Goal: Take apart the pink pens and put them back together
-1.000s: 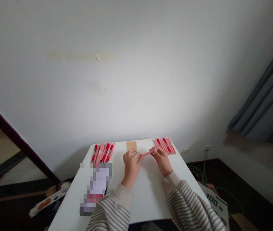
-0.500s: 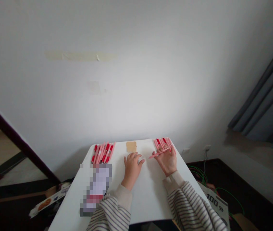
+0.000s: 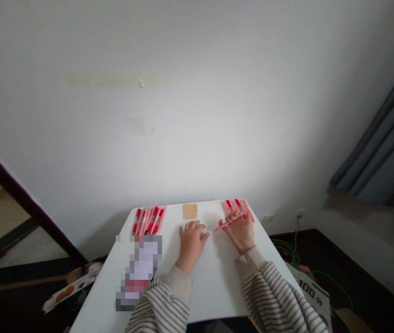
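My right hand [image 3: 240, 231] holds one pink pen [image 3: 225, 225], which points left across the table top, just in front of a row of pink and red pens [image 3: 237, 206] at the far right. My left hand [image 3: 191, 240] lies on the white table [image 3: 214, 282] with its fingers spread and nothing in it. A second row of pink and red pens [image 3: 148, 220] lies at the far left. Between the two rows, near the far edge, sits a small tan card [image 3: 189, 211].
A blurred-out flat object [image 3: 139, 270] lies on the table's left side. The table stands against a white wall. Green cables [image 3: 287, 249] and a printed box [image 3: 313, 291] are on the floor at the right, a grey curtain [image 3: 384, 152] beyond them.
My left hand let go of the pink pen and came down flat on the table. My right hand carried the pen to the right, close to the right row.
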The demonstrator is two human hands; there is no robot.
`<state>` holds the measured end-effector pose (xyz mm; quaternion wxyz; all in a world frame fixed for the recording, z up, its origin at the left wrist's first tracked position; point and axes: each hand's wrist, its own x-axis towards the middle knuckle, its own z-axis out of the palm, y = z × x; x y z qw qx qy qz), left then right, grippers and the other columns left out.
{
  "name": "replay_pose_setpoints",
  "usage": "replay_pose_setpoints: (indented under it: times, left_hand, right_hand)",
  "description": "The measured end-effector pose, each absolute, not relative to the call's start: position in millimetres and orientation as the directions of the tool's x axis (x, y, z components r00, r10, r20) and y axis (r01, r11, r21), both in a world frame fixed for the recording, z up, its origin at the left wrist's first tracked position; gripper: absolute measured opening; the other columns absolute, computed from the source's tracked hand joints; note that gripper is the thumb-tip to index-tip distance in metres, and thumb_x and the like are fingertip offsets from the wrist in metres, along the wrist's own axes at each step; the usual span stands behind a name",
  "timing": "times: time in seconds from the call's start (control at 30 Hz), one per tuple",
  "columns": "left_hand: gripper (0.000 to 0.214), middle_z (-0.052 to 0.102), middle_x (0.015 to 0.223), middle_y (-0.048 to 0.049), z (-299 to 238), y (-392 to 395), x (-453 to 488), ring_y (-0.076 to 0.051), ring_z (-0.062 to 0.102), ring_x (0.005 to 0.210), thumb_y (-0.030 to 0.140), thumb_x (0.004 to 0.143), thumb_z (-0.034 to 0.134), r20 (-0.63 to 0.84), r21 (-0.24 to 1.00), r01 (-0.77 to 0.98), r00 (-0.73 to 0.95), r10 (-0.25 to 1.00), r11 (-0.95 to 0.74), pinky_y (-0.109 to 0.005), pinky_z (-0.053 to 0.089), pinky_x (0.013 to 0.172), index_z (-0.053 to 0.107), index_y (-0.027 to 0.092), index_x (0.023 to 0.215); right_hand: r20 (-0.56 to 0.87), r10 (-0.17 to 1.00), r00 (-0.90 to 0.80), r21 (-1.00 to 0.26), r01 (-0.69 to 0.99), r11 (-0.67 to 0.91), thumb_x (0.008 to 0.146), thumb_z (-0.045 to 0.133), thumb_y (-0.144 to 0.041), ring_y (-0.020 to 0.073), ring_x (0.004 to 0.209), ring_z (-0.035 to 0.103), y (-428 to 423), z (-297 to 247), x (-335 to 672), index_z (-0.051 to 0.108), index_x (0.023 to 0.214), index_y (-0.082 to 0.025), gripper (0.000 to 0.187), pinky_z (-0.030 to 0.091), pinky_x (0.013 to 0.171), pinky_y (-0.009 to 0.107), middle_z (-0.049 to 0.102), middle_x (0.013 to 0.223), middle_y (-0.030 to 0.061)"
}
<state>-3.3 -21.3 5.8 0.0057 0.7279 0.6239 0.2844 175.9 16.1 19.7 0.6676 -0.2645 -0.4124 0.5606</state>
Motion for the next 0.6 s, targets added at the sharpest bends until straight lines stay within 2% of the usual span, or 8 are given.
replay_pose_setpoints:
  times: [0.13, 0.33, 0.6]
  left_hand:
    - [0.023, 0.063, 0.119, -0.0059, 5.0, -21.1, -3.5, -0.026, 0.05, 0.117, 0.035, 0.08, 0.061, 0.423, 0.357, 0.907, 0.059, 0.904, -0.226, -0.056, 0.028, 0.104, 0.065, 0.03, 0.103]
    - [0.024, 0.062, 0.121, -0.0056, 7.6, -22.3, -3.3, -0.026, 0.049, 0.119, 0.034, 0.081, 0.06, 0.397, 0.359, 0.907, 0.065, 0.915, -0.221, -0.057, 0.027, 0.104, 0.064, 0.029, 0.104]
    - [0.024, 0.061, 0.123, -0.005, 8.6, -23.0, -2.9, -0.026, 0.048, 0.121, 0.035, 0.082, 0.059, 0.38, 0.359, 0.909, 0.065, 0.923, -0.212, -0.057, 0.027, 0.105, 0.064, 0.03, 0.105]
  right_hand:
    - [0.237, 0.971, -0.008, -0.809, -0.555, 0.193, 0.085, 0.028, -0.067, 0.0136, 0.057, 0.039, 16.3, 18.1, 176.3, 0.048, 0.068, -0.026, 0.049, 0.047, 0.076, 0.043, 0.045, 0.062, -0.0036]
    - [0.199, 0.98, -0.02, -0.724, -0.676, 0.133, 0.085, 0.038, -0.052, 0.0122, 0.053, 0.036, 18.4, 16.5, 175.1, 0.045, 0.066, -0.024, 0.034, 0.046, 0.07, 0.038, 0.039, 0.059, -0.0053]
    - [0.195, 0.981, -0.021, -0.699, -0.704, 0.124, 0.087, 0.036, -0.06, 0.0118, 0.053, 0.039, 16.1, 18.7, 174.4, 0.048, 0.069, -0.025, 0.041, 0.048, 0.069, 0.038, 0.044, 0.061, -0.0045]
